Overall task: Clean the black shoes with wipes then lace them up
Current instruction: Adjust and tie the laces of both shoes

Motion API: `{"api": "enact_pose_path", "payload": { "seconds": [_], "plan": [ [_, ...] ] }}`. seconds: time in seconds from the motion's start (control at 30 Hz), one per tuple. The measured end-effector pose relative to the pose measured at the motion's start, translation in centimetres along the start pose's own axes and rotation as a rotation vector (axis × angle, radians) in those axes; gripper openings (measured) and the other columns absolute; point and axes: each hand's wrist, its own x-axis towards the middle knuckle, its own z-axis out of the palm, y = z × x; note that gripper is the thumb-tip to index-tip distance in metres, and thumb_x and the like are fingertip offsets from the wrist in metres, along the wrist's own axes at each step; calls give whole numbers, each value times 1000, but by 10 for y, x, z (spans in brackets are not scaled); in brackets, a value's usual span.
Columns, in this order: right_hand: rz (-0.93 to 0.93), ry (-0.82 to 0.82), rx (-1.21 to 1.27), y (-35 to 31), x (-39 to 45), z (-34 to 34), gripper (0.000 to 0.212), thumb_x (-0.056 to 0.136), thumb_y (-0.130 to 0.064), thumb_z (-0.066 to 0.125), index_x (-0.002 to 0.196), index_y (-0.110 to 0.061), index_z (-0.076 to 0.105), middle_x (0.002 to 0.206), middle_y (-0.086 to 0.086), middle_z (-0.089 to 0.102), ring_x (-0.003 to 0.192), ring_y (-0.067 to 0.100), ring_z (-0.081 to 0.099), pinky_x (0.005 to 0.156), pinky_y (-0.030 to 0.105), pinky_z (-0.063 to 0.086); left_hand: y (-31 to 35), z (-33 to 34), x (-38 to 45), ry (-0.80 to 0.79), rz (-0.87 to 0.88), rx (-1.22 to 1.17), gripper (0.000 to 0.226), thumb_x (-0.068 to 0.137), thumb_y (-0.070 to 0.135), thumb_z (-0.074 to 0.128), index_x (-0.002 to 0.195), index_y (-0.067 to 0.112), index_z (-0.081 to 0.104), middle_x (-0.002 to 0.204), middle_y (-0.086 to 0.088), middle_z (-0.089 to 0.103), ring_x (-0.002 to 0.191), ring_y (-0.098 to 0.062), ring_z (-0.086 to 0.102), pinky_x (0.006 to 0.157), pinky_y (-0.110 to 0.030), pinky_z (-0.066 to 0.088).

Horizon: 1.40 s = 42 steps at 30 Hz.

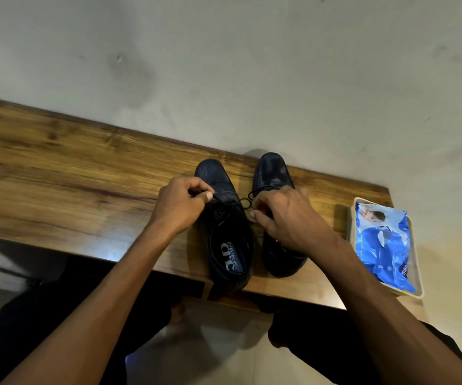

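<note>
Two black shoes stand side by side on a wooden table (71,173), toes towards the wall. The left shoe (231,254) shows its insole with a printed label. Its thin black lace (242,202) runs across the tongue. My left hand (181,207) pinches one lace end at the shoe's left side. My right hand (285,218) pinches the other end, where a small loop shows, and lies over the middle of the right shoe (272,170). A blue pack of wipes (382,245) lies to the right.
The wipes pack sits in a shallow cream tray (418,273) at the table's right end. A plain wall rises just behind the table. My dark-clothed legs and a tiled floor show below the table's front edge.
</note>
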Motion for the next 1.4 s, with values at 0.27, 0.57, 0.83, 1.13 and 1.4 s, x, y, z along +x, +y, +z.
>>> {"api": "enact_pose_path", "payload": {
  "seconds": [0.27,0.57,0.83,1.13,1.4],
  "plan": [
    [132,-24,108,-24,-1,20,45,92,-47,65,122,-14,57,107,12,65,102,35,63,80,40,56,-6,8,2,-95,-114,11,35,100,32,54,108,1,67,109,-19,70,103,-33,66,90,-50,52],
    [190,34,255,-45,-7,32,41,89,-45,69,112,-11,64,88,8,66,85,27,66,74,42,61,-9,14,5,-59,-78,67,30,100,34,54,94,9,69,86,-14,71,83,-26,67,73,-39,52],
    [168,88,303,-47,-3,34,27,91,-39,68,96,-13,62,86,7,65,82,28,65,69,37,56,-12,19,5,-39,-69,75,38,99,45,51,107,12,69,96,-8,72,90,-22,67,84,-44,56],
    [120,120,357,-35,0,20,36,94,-47,64,113,-17,69,95,1,72,89,18,68,76,31,59,-12,22,10,4,-48,72,66,92,65,41,128,12,59,121,-7,67,113,-26,61,92,-43,51],
    [376,195,228,58,-28,-21,65,80,-55,76,132,-19,60,118,-1,70,98,19,67,80,31,50,32,46,-11,151,603,208,35,94,35,59,117,10,64,110,-4,66,102,-20,62,85,-37,52]
  ]
}}
